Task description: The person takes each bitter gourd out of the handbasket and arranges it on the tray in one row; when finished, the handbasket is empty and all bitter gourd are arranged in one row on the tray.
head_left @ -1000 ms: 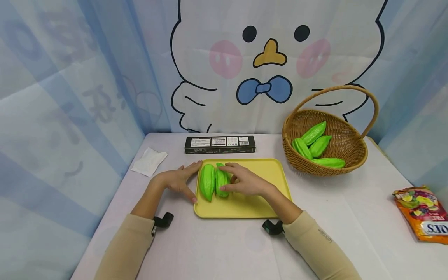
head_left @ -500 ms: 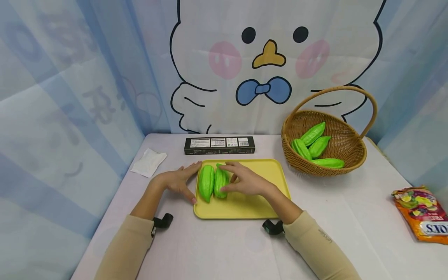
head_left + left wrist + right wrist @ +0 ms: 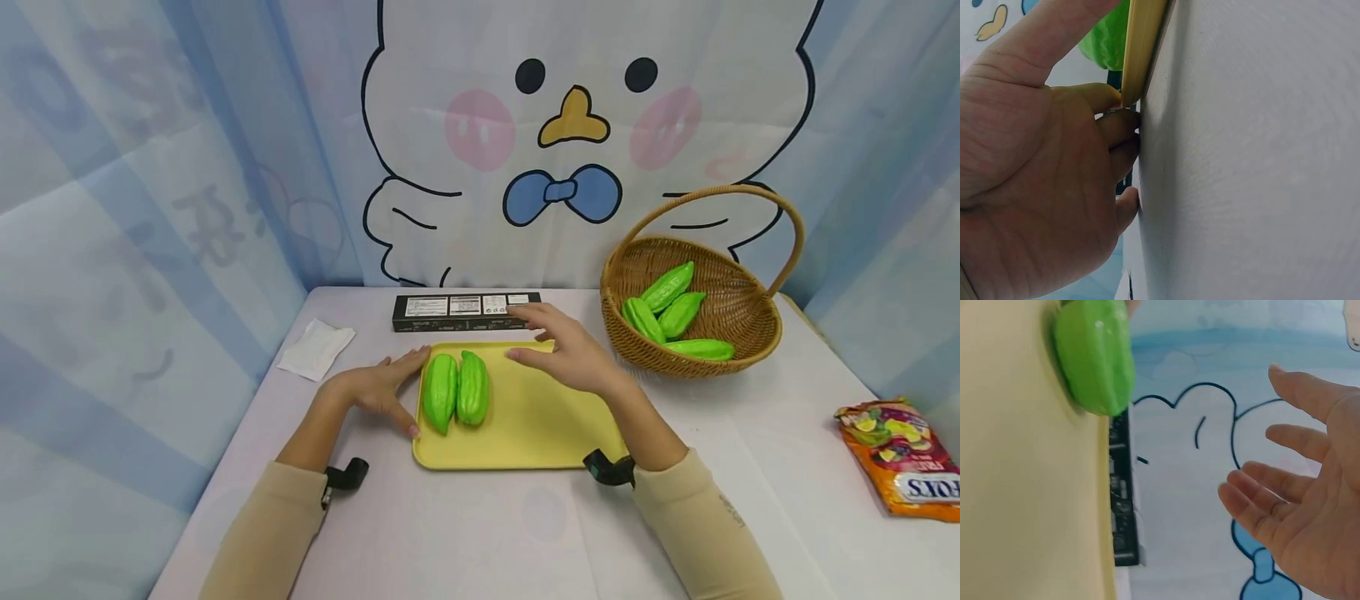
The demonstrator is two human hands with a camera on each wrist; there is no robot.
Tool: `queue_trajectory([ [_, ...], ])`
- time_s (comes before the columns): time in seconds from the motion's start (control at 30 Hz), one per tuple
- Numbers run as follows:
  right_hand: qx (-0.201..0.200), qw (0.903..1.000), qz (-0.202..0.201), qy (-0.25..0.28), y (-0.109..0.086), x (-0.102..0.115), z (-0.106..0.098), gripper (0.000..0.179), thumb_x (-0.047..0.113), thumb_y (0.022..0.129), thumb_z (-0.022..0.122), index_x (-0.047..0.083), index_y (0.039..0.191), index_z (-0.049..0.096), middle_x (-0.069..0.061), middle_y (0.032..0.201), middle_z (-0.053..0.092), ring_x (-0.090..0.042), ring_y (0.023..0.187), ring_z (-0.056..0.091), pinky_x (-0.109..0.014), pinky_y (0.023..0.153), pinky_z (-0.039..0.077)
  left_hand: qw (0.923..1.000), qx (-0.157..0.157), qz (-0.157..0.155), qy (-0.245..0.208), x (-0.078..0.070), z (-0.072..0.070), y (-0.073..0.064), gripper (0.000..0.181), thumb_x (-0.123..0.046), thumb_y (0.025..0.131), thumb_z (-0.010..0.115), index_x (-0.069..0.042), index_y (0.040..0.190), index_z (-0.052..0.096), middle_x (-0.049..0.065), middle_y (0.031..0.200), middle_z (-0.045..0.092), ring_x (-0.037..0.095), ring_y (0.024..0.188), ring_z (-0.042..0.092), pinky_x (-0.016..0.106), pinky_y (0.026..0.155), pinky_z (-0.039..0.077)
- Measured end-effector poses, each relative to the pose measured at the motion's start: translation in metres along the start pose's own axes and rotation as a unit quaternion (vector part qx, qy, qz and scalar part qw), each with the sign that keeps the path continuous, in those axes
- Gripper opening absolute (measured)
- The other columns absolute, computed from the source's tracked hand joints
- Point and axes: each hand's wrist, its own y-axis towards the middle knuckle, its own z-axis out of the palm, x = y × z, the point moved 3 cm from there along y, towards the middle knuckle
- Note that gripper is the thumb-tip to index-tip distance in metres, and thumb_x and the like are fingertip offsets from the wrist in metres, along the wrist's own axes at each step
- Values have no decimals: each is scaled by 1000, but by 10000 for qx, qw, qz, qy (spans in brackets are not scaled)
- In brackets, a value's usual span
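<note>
Two green ridged fruits, which look like starfruit, lie side by side at the left end of the yellow tray [image 3: 543, 425]. The outer fruit [image 3: 440, 393] is nearest my left hand [image 3: 371, 393], whose spread thumb and fingers touch the tray's left edge. In the left wrist view the fingers rest against the yellow rim [image 3: 1141, 50], low by the tabletop. My right hand [image 3: 573, 354] hovers over the tray's right part, holding nothing, its fingers apart and loosely bent. The right wrist view has the inner fruit [image 3: 1096, 359] well away from those fingers.
A wicker basket [image 3: 750, 312] with a tall handle stands at the back right, several similar green fruits [image 3: 681, 312] in it. Behind the tray lies a long black box [image 3: 465, 314]. A white packet [image 3: 316, 350] is at left, an orange snack bag [image 3: 903, 458] at far right.
My right hand has let go of the inner fruit and moved up and to the right. That fruit stays beside the other. The left hand keeps its place at the tray edge.
</note>
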Motion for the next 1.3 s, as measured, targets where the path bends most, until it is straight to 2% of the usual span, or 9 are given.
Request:
queue_trajectory([
  [0.1,-144,9999,-13,47,-2,-1,-12,65,25,98,74,12,156,48,-13,158,48,-37,137,52,-57,112,49,10000,-15,35,-12,0,-1,-1,146,-57,65,94,-14,169,0,6,177,0,28,164,-2,55,133,-1],
  [0.27,-390,9992,112,37,-9,0,-31,63,26,99,73,17,156,48,-10,158,48,-37,138,52,-56,113,48,10000,-16,40,-51,-1,-1,-2,146,-55,65,95,-14,169,0,6,177,0,27,164,-2,55,133,-2],
  [0.43,-907,9958,15,-84,-12,-4,-49,63,20,98,73,15,156,49,-13,152,54,-38,131,57,-57,109,50,10000,-53,8,2,0,-2,-3,147,-58,65,94,-14,169,0,6,177,0,27,164,-1,54,133,-1],
  [0.53,-1185,9929,45,24,-15,-6,-61,61,18,99,72,14,156,50,-16,148,56,-37,128,57,-58,107,50,10000,-40,-21,52,1,-1,-4,147,-59,65,94,-15,169,0,4,177,0,26,164,-2,53,133,-1],
  [0.73,-1558,9847,783,18,-27,-19,-87,59,28,103,68,14,156,49,-20,146,55,-40,125,56,-55,101,51,10000,-3,7,-31,-1,-3,-2,147,-58,64,94,-16,169,0,5,177,-1,26,164,-2,54,133,-2],
  [0.83,-1519,9810,1196,-185,-33,-28,-102,62,37,103,65,16,158,46,-18,152,51,-38,127,55,-54,99,51,10000,5,6,-31,-1,-3,-1,147,-58,64,94,-16,169,0,3,177,-1,25,164,-3,53,133,-2],
  [0.93,-1430,9787,1423,-380,-38,-42,-118,67,44,103,64,18,160,43,-16,159,44,-39,131,53,-57,99,50,10000,-16,34,-35,-2,-3,0,146,-58,65,94,-15,169,0,4,177,0,26,164,-2,54,133,-2],
  [1.13,-1256,9744,1636,-897,-43,-71,-143,71,48,103,61,18,163,38,-22,161,37,-47,135,48,-63,98,52,10000,-38,-29,-33,-1,-1,-1,147,-59,64,94,-17,169,0,3,177,-1,25,164,-3,53,133,-1],
  [1.3,-917,9718,1784,-1241,-43,-94,-156,72,45,104,61,13,164,35,-28,162,33,-49,132,47,-65,98,50,10000,-44,-4,-6,0,1,-1,147,-59,64,94,-17,169,0,3,177,0,25,164,-2,52,133,0],
])
